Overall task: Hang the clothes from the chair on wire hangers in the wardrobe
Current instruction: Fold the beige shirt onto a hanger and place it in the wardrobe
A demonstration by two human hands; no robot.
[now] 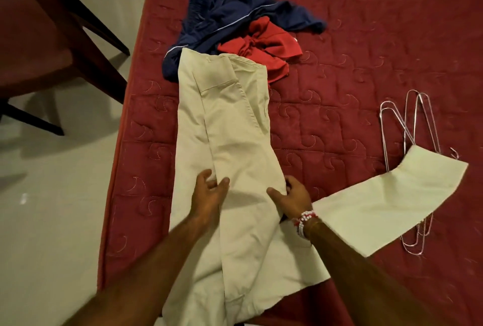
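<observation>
- The beige trousers (230,127) are lying lengthwise on the red bed (366,46), one leg lying across the wire hangers (413,127).
- The left hand (209,192) is resting on the fabric, grip apart.
- The right hand (292,195) is pinching the trousers' edge.
- A navy garment (230,17) and red garment (266,43) are lying bunched beyond; a chair (39,33) is standing on the floor.

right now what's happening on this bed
A person is smoothing beige trousers on a red mattress, left hand and right hand both on the fabric. One trouser leg lies over wire hangers. A navy garment and a red one lie in a heap beyond. Nothing is hung yet.
</observation>
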